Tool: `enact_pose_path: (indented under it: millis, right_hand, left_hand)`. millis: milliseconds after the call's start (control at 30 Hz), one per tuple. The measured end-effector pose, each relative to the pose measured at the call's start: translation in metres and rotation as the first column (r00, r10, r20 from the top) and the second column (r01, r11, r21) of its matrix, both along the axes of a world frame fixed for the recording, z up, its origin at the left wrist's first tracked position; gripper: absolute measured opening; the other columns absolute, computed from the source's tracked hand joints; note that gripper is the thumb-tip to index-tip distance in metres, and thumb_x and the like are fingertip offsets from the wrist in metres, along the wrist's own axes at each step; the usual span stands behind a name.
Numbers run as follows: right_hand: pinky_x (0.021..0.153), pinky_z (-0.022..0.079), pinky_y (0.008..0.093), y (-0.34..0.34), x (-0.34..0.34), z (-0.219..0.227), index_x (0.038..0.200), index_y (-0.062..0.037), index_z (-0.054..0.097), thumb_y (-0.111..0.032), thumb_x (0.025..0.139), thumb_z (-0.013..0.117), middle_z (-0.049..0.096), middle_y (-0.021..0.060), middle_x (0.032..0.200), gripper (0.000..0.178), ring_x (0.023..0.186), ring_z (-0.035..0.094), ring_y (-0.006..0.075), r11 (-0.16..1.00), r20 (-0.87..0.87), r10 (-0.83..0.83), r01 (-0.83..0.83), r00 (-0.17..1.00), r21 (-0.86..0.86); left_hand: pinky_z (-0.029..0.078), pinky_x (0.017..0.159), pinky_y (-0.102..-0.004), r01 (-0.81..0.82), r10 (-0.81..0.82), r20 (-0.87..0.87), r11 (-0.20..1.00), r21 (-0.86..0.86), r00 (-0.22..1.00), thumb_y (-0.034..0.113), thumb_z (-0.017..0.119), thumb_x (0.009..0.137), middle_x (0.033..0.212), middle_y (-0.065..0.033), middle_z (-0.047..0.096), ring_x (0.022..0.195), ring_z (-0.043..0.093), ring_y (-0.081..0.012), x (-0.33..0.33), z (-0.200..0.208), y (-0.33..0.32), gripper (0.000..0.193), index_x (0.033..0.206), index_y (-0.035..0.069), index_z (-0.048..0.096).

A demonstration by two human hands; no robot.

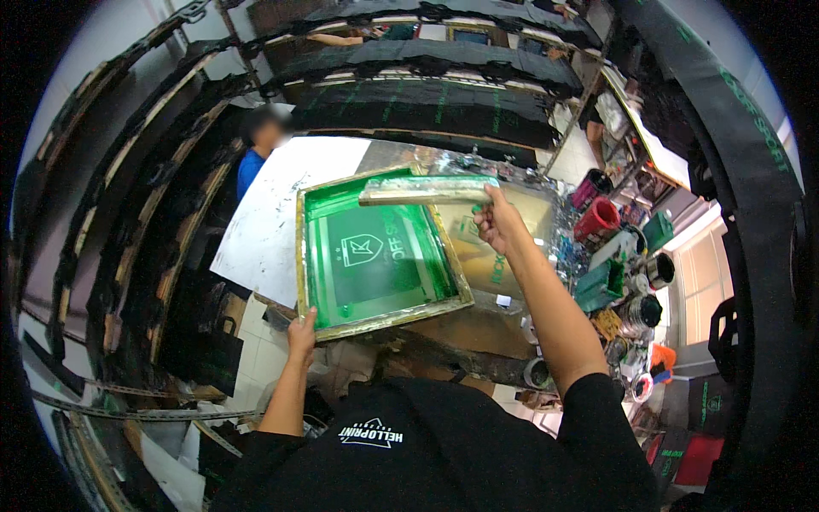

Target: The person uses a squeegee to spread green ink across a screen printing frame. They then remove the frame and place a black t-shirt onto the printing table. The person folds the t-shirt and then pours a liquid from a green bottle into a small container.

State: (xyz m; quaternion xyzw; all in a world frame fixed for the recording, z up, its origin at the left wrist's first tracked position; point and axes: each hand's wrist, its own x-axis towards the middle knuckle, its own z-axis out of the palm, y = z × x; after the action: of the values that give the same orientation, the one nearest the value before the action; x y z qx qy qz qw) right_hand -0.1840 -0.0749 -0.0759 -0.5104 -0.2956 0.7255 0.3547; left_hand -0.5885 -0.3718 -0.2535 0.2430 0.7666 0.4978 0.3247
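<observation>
A screen printing frame [375, 256] with green ink smeared over its mesh is tilted above the table, a shield emblem and lettering showing in the mesh. My left hand [301, 334] grips its near left corner. In my right hand [497, 220] is a long squeegee [418, 193], its right end in my closed fingers. The squeegee reaches leftward over the far part of the frame; whether it touches the mesh I cannot tell. Beside the frame, under my right hand, a tan surface [503, 256] carries green print.
The worktable [256, 222] has a white sheet area at left. Right of it crowd ink containers, among them a red bucket [597, 220] and a green tub [600, 286]. Racks [401, 102] with black printed sheets surround the table. A person in blue [254, 158] is at the far left.
</observation>
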Motion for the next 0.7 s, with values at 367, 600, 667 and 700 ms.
enact_pose_path:
  millis: [367,600,667,700]
  right_hand:
    - [0.036,0.034,0.0233,0.016,-0.094,-0.066,0.074,-0.0069,0.057,-0.059,0.09,0.056,0.053,0.0025,0.055,0.055,0.041,0.043,0.0108,0.997,0.134,0.032,-0.022,0.99,-0.075]
    - [0.04,0.035,0.0247,0.028,-0.157,-0.103,0.091,0.0007,0.056,-0.061,0.091,0.052,0.054,0.0056,0.065,0.061,0.048,0.043,0.0119,0.987,0.14,0.095,-0.075,0.986,-0.146]
    - [0.04,0.035,0.0248,0.038,-0.167,-0.115,0.092,0.0004,0.055,-0.061,0.091,0.051,0.054,0.0057,0.066,0.061,0.048,0.043,0.012,0.983,0.138,0.097,-0.074,0.986,-0.167]
    - [0.04,0.035,0.0249,0.042,-0.173,-0.117,0.092,0.0002,0.055,-0.061,0.092,0.05,0.054,0.0058,0.066,0.061,0.048,0.042,0.0121,0.981,0.135,0.102,-0.078,0.986,-0.177]
  left_hand:
    - [0.05,0.072,-0.038,0.071,-0.11,-0.162,0.971,-0.229,0.981,0.049,0.071,0.086,0.084,-0.0146,0.069,0.078,0.065,-0.023,-0.021,0.028,0.029,0.058,0.1,-0.007,0.068]
    - [0.051,0.072,-0.0418,0.113,-0.143,-0.158,0.975,-0.189,0.977,0.059,0.067,0.084,0.084,-0.0212,0.069,0.08,0.068,-0.0316,-0.066,-0.034,0.031,0.068,0.096,-0.008,0.067]
    - [0.051,0.072,-0.0428,0.132,-0.177,-0.186,0.963,-0.234,0.966,0.061,0.068,0.082,0.083,-0.0209,0.068,0.079,0.067,-0.0329,-0.07,-0.025,0.034,0.068,0.094,-0.007,0.067]
    - [0.051,0.072,-0.0432,0.139,-0.185,-0.18,0.96,-0.242,0.966,0.061,0.067,0.083,0.083,-0.0212,0.068,0.079,0.067,-0.0337,-0.069,-0.018,0.035,0.068,0.094,-0.006,0.067]
